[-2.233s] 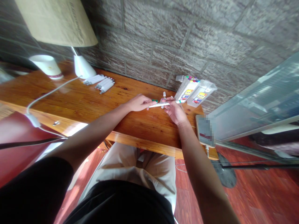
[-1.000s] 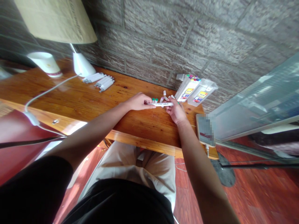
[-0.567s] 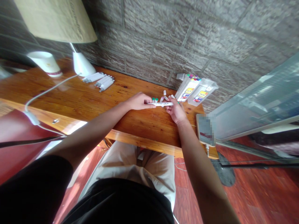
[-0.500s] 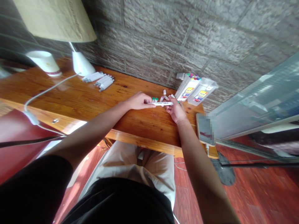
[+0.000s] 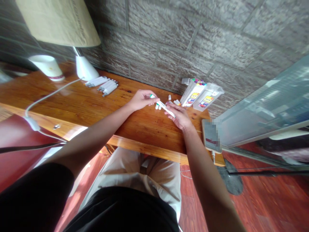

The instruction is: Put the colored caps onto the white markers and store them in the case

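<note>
A white marker point(image 5: 166, 109) with a green end lies slantwise between my two hands, above the wooden desk. My left hand point(image 5: 142, 100) pinches it near the green end, at the upper left. Around the lower right part of the barrel are the fingers of my right hand point(image 5: 180, 116). Under and behind the marker, small green-and-white pieces point(image 5: 157, 106) rest on the desk, partly hidden. Beyond my right hand are a few more short white pieces like caps, one of them a white cap point(image 5: 169, 97) standing apart.
Two clear plastic cases point(image 5: 189, 96) stand by the wall, the left one filled with coloured-ended markers. Several grey-white markers point(image 5: 108, 87) lie near the lamp base point(image 5: 84, 69). A paper cup point(image 5: 49, 67) stands far left, a phone point(image 5: 211, 135) at the right edge.
The marker has gone from nearly level to slanting down to the right. Its green end now shows at my left hand; earlier, green showed beside my right hand.
</note>
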Available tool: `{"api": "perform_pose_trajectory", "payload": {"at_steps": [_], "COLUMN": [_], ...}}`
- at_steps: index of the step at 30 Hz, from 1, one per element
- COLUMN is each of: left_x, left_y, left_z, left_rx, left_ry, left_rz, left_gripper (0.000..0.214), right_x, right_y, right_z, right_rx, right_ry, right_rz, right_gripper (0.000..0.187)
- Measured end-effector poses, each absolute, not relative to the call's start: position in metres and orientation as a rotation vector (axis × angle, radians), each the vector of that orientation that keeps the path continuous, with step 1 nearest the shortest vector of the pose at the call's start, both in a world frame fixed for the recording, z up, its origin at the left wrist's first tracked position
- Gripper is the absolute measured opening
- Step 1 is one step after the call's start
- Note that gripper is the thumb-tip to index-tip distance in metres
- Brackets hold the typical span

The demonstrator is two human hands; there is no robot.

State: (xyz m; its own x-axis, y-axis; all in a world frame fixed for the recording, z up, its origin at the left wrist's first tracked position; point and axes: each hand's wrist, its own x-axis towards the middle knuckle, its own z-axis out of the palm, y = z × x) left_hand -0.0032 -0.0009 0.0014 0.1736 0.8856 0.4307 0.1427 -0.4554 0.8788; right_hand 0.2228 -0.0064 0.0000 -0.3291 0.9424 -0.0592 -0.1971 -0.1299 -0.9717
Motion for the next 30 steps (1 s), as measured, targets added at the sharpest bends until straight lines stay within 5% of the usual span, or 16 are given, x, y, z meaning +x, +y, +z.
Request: {"api": "perform_pose_trajectory", "payload": {"at_steps": [6, 19, 30], "left_x": [-0.003, -0.01, -0.015], "left_y": [-0.003, 0.006, 0.003], "left_z": [0.006, -0.005, -0.008], "left_rx": [1.641, 1.813, 2.083], "left_ry": [0.924, 1.218, 1.295], "left_rz": [1.376, 1.503, 1.422], "left_gripper": [0.053, 0.06, 0.054], "right_x": [0.22, 0.22, 0.254], "right_y": [-0.013, -0.013, 0.027], "right_z": [-0.001, -0.001, 0.042], "right_rx": [-0.903, -0.776, -0.88], "right_ry": [-1.373, -1.4, -1.293], "right_rz": [1.767, 1.587, 0.731], "right_gripper": [0.045, 0.033, 0.035]}}
